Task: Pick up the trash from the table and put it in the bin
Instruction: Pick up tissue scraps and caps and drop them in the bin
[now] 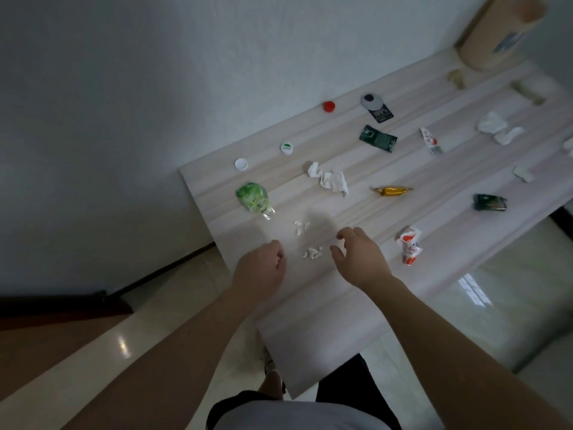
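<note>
Small white paper scraps [312, 252] lie between my hands, the cluster running crosswise. My left hand [262, 268] is loosely curled and empty; my right hand [359, 259] is open, fingers spread.

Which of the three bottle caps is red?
The red cap, farthest along the wall side of the table. The other two are white and white with a green logo.
</note>
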The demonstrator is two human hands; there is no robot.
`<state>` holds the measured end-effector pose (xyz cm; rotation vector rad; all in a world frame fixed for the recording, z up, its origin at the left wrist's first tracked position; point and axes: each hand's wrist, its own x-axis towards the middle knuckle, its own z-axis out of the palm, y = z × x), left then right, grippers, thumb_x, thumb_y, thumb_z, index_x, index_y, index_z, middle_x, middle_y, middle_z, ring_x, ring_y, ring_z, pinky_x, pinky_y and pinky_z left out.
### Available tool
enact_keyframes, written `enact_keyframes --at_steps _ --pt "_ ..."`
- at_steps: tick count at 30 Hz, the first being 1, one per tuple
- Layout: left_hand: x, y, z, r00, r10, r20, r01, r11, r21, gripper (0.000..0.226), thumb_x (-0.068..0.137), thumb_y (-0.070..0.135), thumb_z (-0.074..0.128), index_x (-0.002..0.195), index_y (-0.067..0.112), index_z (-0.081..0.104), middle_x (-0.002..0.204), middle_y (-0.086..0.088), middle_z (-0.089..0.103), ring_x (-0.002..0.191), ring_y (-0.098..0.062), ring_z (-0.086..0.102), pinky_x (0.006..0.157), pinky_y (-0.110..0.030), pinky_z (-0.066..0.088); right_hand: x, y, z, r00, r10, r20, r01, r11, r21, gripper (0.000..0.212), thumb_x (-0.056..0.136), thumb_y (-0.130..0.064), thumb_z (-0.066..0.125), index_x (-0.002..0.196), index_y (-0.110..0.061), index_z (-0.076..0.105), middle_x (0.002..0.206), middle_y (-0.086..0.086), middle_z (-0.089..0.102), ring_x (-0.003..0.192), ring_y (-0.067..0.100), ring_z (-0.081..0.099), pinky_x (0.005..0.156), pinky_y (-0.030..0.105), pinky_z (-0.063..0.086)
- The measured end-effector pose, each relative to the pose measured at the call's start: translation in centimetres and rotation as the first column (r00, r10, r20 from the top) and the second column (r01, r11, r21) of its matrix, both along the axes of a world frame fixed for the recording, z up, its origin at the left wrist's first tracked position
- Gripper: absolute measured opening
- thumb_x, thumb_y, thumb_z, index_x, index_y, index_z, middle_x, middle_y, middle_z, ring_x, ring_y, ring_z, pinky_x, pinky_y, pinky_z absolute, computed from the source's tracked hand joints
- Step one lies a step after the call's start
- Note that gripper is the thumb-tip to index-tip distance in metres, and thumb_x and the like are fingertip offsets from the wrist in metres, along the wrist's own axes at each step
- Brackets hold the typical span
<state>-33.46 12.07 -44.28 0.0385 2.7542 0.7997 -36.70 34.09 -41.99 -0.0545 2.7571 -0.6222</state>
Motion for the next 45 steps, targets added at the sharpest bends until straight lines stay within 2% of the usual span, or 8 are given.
enact_keyframes --at_steps 7,14,17,24,29,37,42,45 --pt "-5.9 -1.8 -0.9 0.992 0.122 -0.040 -0.125 0.986 -0.110 0.036 0.086 0.036 0.057 0.114 0.015 0.050 0.110 -0.008 0.056 0.103 -0.029 0.052 0.079 -0.039 0.043 -7.4 -0.8 -0.2 0.999 -0.006 -0.034 0.006 1.000 0.003 0.053 0.090 -0.044 0.056 0.131 -0.012 0.046 0.123 0.013 0.049 0.104 0.030 0.056 0.088 0.039 0.048" --pt "-10.6 -3.0 -2.5 0.975 0.177 -0.135 -0.203 0.955 -0.216 0.049 0.072 0.043 0.054 0.106 0.008 0.053 0.100 -0.018 0.053 0.091 -0.038 0.052 0.073 -0.043 0.047 -13.2 -0.7 -1.6 0.997 0.023 -0.067 -0.018 0.996 0.082 0.059 0.087 -0.048 0.058 0.130 -0.012 0.042 0.121 0.014 0.045 0.105 0.030 0.051 0.090 0.041 0.047" --pt "-12.6 -3.2 -2.8 0.973 0.211 -0.092 -0.227 0.946 -0.233 0.052 0.073 0.041 0.066 0.112 0.009 0.051 0.104 -0.018 0.050 0.097 -0.037 0.048 0.077 -0.043 0.045 -15.3 -0.7 -2.0 0.995 0.007 -0.095 0.006 0.990 0.142 0.059 0.085 -0.051 0.057 0.128 -0.013 0.042 0.118 0.013 0.045 0.103 0.029 0.048 0.086 0.043 0.047" --pt "-15.7 -3.6 -4.6 0.972 0.234 -0.004 -0.229 0.946 -0.230 0.057 0.072 0.050 0.065 0.111 0.015 0.046 0.111 -0.015 0.043 0.104 -0.035 0.042 0.081 -0.043 0.046 -18.1 -1.5 -3.6 0.995 0.020 -0.095 -0.004 0.986 0.165 0.058 0.088 -0.054 0.053 0.131 -0.018 0.042 0.120 0.014 0.042 0.105 0.030 0.045 0.084 0.043 0.048" --pt "-16.6 -4.0 -5.6 0.975 0.221 -0.018 -0.219 0.945 -0.243 0.051 0.074 0.053 0.064 0.107 0.017 0.047 0.110 -0.012 0.042 0.104 -0.031 0.040 0.080 -0.042 0.046 -18.7 -2.3 -5.4 0.997 0.073 -0.003 -0.071 0.980 0.187 0.051 0.087 -0.049 0.056 0.131 -0.026 0.044 0.129 0.013 0.040 0.114 0.032 0.042 0.089 0.045 0.047" --pt "-17.0 -5.0 -6.8 0.985 0.154 -0.076 -0.166 0.970 -0.177 0.028 0.082 0.040 0.062 0.084 0.014 0.050 0.098 -0.010 0.047 0.097 -0.030 0.042 0.072 -0.043 0.046 -18.6 -2.5 -7.6 0.984 0.178 -0.002 -0.177 0.980 0.087 0.019 0.092 -0.032 0.054 0.104 -0.017 0.055 0.112 0.013 0.047 0.097 0.031 0.049 0.082 0.038 0.046" --pt "-17.5 -5.5 -6.6 0.988 0.136 -0.073 -0.143 0.985 -0.098 0.026 0.084 0.030 0.063 0.075 0.013 0.046 0.092 -0.009 0.046 0.093 -0.030 0.044 0.068 -0.044 0.046 -18.8 -3.4 -7.6 0.996 0.082 0.017 -0.083 0.996 0.034 0.018 0.091 -0.022 0.054 0.089 -0.004 0.056 0.095 0.015 0.051 0.077 0.032 0.053 0.069 0.037 0.047" --pt "-17.3 -5.9 -6.3 0.988 0.121 -0.096 -0.126 0.991 -0.052 0.026 0.082 0.023 0.065 0.071 0.014 0.042 0.090 -0.009 0.045 0.089 -0.028 0.043 0.066 -0.045 0.046 -18.8 -3.7 -7.5 0.997 0.033 0.063 -0.035 0.999 0.017 0.023 0.091 -0.024 0.052 0.077 -0.006 0.053 0.084 0.012 0.050 0.071 0.029 0.051 0.063 0.032 0.039"
